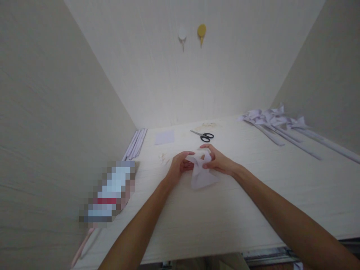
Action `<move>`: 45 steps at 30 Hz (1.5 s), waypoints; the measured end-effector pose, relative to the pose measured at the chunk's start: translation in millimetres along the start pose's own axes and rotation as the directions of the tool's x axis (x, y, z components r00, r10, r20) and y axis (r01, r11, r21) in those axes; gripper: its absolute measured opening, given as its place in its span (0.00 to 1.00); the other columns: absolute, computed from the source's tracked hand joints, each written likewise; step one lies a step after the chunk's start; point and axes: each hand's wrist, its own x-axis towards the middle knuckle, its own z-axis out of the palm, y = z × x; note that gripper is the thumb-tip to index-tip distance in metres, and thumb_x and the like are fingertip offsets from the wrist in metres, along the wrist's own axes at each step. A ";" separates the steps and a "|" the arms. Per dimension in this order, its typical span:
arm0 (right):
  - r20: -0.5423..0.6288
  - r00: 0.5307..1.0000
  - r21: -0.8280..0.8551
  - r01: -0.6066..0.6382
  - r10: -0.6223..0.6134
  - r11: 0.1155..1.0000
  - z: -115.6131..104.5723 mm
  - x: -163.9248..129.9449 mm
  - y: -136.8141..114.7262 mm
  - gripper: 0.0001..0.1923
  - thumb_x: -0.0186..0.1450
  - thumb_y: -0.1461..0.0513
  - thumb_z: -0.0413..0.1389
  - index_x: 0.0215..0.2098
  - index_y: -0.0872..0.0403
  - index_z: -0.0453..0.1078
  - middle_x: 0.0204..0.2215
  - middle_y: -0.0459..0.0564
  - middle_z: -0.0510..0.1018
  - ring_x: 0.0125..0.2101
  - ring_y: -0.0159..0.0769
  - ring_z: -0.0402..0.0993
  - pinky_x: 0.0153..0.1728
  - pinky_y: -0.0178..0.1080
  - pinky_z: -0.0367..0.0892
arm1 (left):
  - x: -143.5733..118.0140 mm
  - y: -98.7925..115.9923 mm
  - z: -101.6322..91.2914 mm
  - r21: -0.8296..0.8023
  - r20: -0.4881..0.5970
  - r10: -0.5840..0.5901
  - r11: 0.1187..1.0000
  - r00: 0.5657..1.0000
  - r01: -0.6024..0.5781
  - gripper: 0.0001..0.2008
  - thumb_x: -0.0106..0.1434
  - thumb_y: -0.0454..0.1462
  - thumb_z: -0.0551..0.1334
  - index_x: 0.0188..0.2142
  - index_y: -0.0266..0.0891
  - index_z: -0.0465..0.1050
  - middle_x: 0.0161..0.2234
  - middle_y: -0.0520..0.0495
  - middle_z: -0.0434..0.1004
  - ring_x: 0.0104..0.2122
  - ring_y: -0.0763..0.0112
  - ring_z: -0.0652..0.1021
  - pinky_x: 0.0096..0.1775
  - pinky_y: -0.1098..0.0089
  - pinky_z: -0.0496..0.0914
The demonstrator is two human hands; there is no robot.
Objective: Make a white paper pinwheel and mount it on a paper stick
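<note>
Folded paper (201,179) sits in a two-handed grip over the table (180,225). Left hand (180,164) grasps its left side, fingers curled; right hand (216,160) pinches its upper right, thumb in front. White, thin, flaring out nearside of the grip. Table pale, grained; scissors (207,136) just beyond the grip, paper square (164,137) beyond and left. Pale wall (180,82) farther back.
</note>
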 end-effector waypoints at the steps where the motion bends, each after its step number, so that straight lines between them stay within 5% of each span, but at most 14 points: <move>1: 0.045 0.999 -0.053 -0.013 0.015 0.999 0.0 -1.0 -0.7 0.35 0.43 0.70 0.60 0.44 0.48 0.49 0.23 0.38 0.71 0.20 0.26 0.67 0.20 0.30 0.63 | -0.2 1.2 -0.5 0.018 0.023 -0.012 1.000 1.000 0.012 0.18 0.48 0.47 0.56 0.31 0.34 0.69 0.22 0.48 0.73 0.22 0.71 0.73 0.28 0.70 0.67; 6: 0.141 0.989 -0.263 -0.004 0.043 0.965 -0.7 -4.3 -5.2 0.35 0.45 0.70 0.59 0.47 0.49 0.48 0.22 0.38 0.69 0.20 0.25 0.65 0.18 0.27 0.60 | -3.8 4.8 2.2 0.257 0.109 -0.074 0.965 0.991 0.043 0.12 0.45 0.42 0.60 0.22 0.33 0.70 0.21 0.49 0.71 0.22 0.74 0.71 0.26 0.73 0.65; 19: 0.104 0.995 -0.256 0.022 0.005 0.966 -1.4 -1.4 -0.6 0.38 0.45 0.69 0.60 0.49 0.46 0.46 0.28 0.39 0.67 0.21 0.23 0.65 0.20 0.27 0.61 | -4.1 0.6 1.5 0.615 0.071 -0.077 0.788 0.994 0.017 0.09 0.42 0.35 0.62 0.25 0.32 0.71 0.18 0.53 0.68 0.18 0.79 0.66 0.21 0.76 0.57; 33: -0.062 0.992 -0.131 0.097 -0.106 0.987 2.1 1.4 1.5 0.35 0.44 0.67 0.61 0.45 0.44 0.50 0.29 0.39 0.66 0.20 0.22 0.65 0.19 0.27 0.60 | -2.1 -0.4 3.5 0.469 -0.009 -0.080 0.880 0.997 0.075 0.03 0.43 0.32 0.61 0.20 0.32 0.69 0.17 0.52 0.69 0.18 0.78 0.67 0.22 0.75 0.60; 39: -0.258 0.908 -0.078 0.320 -0.329 0.944 -6.0 5.2 -0.3 0.11 0.48 0.66 0.57 0.31 0.51 0.67 0.41 0.47 0.68 0.39 0.33 0.67 0.38 0.37 0.62 | 2.3 -5.5 5.4 0.129 -0.214 0.039 0.992 0.976 -0.011 0.06 0.42 0.33 0.62 0.23 0.32 0.70 0.22 0.50 0.73 0.22 0.74 0.72 0.29 0.71 0.68; 45: -0.071 0.942 -0.234 0.304 -0.328 0.924 -2.3 6.8 6.5 0.07 0.48 0.66 0.58 0.27 0.53 0.72 0.42 0.49 0.69 0.43 0.36 0.65 0.42 0.39 0.60 | 4.2 -8.7 5.0 -0.024 -0.260 0.122 0.991 0.958 -0.133 0.08 0.44 0.33 0.61 0.27 0.31 0.70 0.24 0.49 0.73 0.24 0.74 0.74 0.32 0.69 0.69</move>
